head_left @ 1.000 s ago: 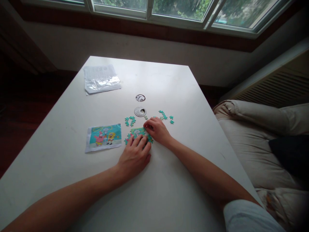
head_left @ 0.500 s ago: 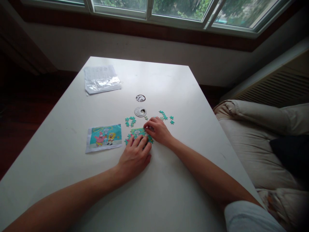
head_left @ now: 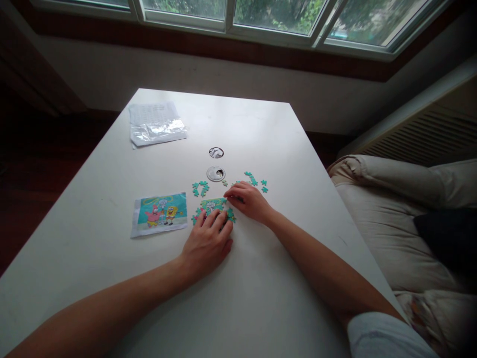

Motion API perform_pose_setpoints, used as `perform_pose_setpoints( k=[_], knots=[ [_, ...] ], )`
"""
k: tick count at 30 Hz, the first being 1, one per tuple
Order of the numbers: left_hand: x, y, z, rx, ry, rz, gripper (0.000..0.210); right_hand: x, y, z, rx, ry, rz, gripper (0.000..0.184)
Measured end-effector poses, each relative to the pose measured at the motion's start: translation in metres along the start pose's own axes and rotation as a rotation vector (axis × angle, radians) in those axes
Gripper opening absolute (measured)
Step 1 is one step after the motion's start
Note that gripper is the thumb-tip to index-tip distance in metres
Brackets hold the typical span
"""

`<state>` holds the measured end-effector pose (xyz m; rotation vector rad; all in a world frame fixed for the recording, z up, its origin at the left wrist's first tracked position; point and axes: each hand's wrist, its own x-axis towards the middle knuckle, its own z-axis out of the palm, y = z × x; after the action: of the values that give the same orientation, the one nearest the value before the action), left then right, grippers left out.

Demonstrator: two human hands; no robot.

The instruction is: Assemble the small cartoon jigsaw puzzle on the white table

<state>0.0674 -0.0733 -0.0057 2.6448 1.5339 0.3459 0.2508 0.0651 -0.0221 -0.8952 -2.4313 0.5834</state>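
A partly joined jigsaw puzzle [head_left: 213, 204] with a cartoon picture lies on the white table. My left hand [head_left: 208, 237] rests on its near part with the fingers spread, covering much of the lower picture. At the puzzle's upper right corner my right hand [head_left: 249, 201] is closed, its thumb and index finger pinched on a small teal puzzle piece [head_left: 225, 199] that is mostly hidden. Loose teal pieces [head_left: 203, 187] lie just beyond the puzzle on the left. More loose pieces [head_left: 251, 177] are scattered past my right hand, some partly behind it.
Left of the puzzle lies a printed picture sheet [head_left: 162, 213] with the cartoon figures. Two round fittings [head_left: 215, 173] are set in the white table [head_left: 261, 278]. A clear plastic bag with papers [head_left: 158, 124] lies at the far left. A beige sofa [head_left: 365, 219] stands at the right.
My right hand has shifted slightly to the right along the puzzle's upper edge, still pinched. My left hand stays in place on the puzzle. The whole view has moved very slightly.
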Motion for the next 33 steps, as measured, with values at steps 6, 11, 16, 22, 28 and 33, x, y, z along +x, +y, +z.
perform_pose_setpoints(
  k=[6, 11, 16, 22, 28, 33],
  knots=[
    [0.001, -0.001, -0.002, 0.0, 0.0, -0.009, 0.031, -0.001, 0.003, -0.005, -0.049, -0.057, -0.127, 0.02],
    [0.001, -0.001, -0.003, -0.006, -0.011, -0.011, 0.032, -0.002, -0.001, -0.005, -0.044, -0.073, -0.181, 0.023],
    [0.001, 0.0, -0.003, -0.011, -0.011, -0.021, 0.03, -0.003, -0.005, -0.004, -0.084, -0.088, -0.251, 0.024],
    [0.001, -0.001, -0.001, -0.003, -0.021, -0.022, 0.031, -0.002, -0.011, -0.003, -0.25, -0.112, -0.304, 0.022],
    [0.001, 0.0, 0.0, 0.001, -0.018, -0.029, 0.031, -0.002, -0.012, 0.001, -0.226, -0.072, -0.321, 0.017],
    [0.001, -0.001, 0.0, -0.008, -0.018, -0.02, 0.032, -0.003, -0.001, -0.003, -0.131, 0.084, -0.248, 0.017]
  ],
)
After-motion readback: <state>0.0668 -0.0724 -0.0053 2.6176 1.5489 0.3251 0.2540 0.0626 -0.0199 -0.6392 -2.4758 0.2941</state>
